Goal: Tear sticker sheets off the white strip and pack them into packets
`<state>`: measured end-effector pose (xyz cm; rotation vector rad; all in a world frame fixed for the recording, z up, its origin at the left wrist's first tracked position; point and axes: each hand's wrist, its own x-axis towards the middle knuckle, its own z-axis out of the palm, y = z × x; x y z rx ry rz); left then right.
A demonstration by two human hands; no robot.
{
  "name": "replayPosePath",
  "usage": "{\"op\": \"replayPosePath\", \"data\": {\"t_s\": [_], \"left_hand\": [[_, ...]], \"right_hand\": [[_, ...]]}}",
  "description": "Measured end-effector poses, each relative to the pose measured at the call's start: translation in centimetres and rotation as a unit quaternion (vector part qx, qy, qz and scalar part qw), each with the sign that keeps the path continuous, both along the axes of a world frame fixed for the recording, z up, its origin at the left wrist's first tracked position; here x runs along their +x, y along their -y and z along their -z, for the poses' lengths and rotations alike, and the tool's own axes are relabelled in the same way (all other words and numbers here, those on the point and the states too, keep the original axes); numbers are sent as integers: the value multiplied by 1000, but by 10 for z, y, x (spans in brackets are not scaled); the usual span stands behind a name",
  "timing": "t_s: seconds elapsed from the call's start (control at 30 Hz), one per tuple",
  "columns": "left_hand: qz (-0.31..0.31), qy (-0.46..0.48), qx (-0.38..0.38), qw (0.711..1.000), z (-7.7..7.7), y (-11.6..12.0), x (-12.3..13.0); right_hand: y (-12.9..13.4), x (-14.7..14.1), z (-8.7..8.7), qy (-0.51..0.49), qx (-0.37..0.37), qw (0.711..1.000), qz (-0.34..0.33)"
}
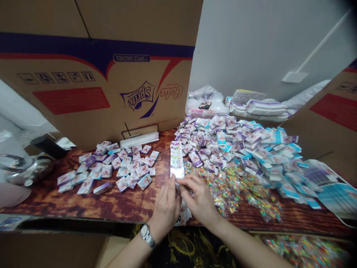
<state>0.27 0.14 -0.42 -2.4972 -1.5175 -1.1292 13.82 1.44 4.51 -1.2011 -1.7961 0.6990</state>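
A long, narrow strip of stickers (176, 154) with rows of small coloured prints lies on the table, pointing away from me. Its near end runs under my fingers. My left hand (166, 203), with a silver watch on the wrist, is closed with its fingers pressed together on that end. From the other side, my right hand (199, 197) pinches the same end between bent fingers and thumb. What lies between the fingertips is partly hidden. More printed paper strips (184, 215) show below my hands at the table edge.
Small closed boxes (129, 165) lie scattered on the left. A large heap of small boxes (237, 137) and clear packets of colourful bits (231, 186) spread out on the right. Flat cartons (338, 195) lie far right. A big cardboard box (106, 85) stands behind; a metal kettle (28, 169) is left.
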Motion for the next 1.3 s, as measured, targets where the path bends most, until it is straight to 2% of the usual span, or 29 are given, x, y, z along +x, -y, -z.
{"op": "replayPosePath", "data": {"t_s": [0.17, 0.27, 0.37, 0.43, 0.7, 0.9, 1.03, 1.13, 1.3], "left_hand": [[2, -8, -3, 1000, 1, 1, -1], [10, -14, 1, 1000, 3, 0, -4], [42, -17, 10, 999, 5, -1, -7], [59, -18, 17, 998, 6, -2, -8], [45, 4, 22, 999, 6, -2, -5], [50, 25, -24, 998, 4, -1, -7], [46, 6, -2, 999, 4, 0, -6], [47, -5, 17, 999, 4, 0, -5], [53, 25, 23, 998, 6, 1, -5]], "right_hand": [[-5, 4, -3, 32, -15, 999, -14], [-13, 11, -12, 62, -41, 995, -70], [-20, 19, -21, 101, -87, 983, -130], [-23, 21, -24, 117, -102, 978, -141], [-19, 10, -13, 85, -87, 991, -60], [-20, 11, -8, 64, -89, 992, -60], [-22, 10, -5, 33, -113, 991, -71], [-23, 9, -5, 48, -101, 992, -61], [-22, 6, -5, 50, -116, 991, -39]]}}
